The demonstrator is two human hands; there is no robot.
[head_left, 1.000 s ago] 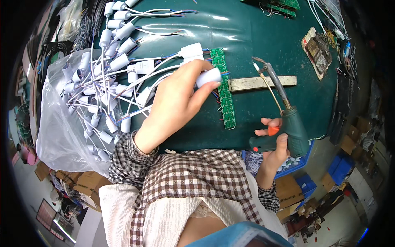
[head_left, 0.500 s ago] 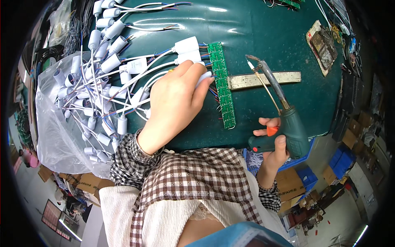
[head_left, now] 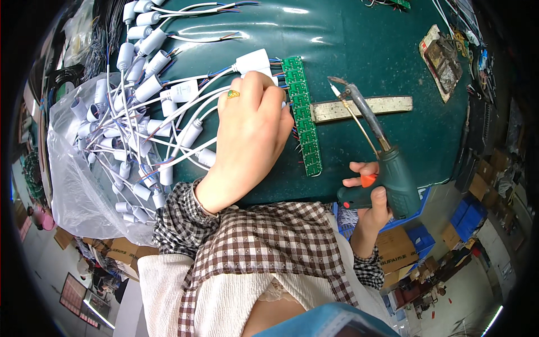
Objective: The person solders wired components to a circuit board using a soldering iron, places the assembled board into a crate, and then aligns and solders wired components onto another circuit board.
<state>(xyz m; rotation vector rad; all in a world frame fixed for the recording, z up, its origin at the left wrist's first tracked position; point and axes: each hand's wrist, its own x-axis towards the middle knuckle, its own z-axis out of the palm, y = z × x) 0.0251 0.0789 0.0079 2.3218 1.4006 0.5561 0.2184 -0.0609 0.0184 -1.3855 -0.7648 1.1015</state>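
Observation:
My left hand [head_left: 250, 132] is closed beside the strip of green circuit boards [head_left: 306, 126], its fingers bent over a white plastic housing that they mostly hide. Just beyond it, a white housing [head_left: 254, 60] lies with its coloured wires reaching the far end of the strip. White cables run back from the hand toward the left. In my right hand [head_left: 370, 194] is a dark green soldering gun [head_left: 397, 180] with an orange trigger. Its metal tip and the thin solder feed tube point away from me, to the right of the boards and apart from them.
A pale flat bar [head_left: 365, 108] lies against the strip's right side. Many white lamp-holder-like parts with cables [head_left: 135, 140] are heaped at left on a clear plastic bag [head_left: 73, 196]. At far right lies a dirty, stained tray-like piece [head_left: 441, 63] near tangled wires. Green covering [head_left: 359, 50] spans the table.
My left hand has shifted slightly right and turned, now covering more of the white housing between its fingers. The soldering gun's tip has moved slightly to the left.

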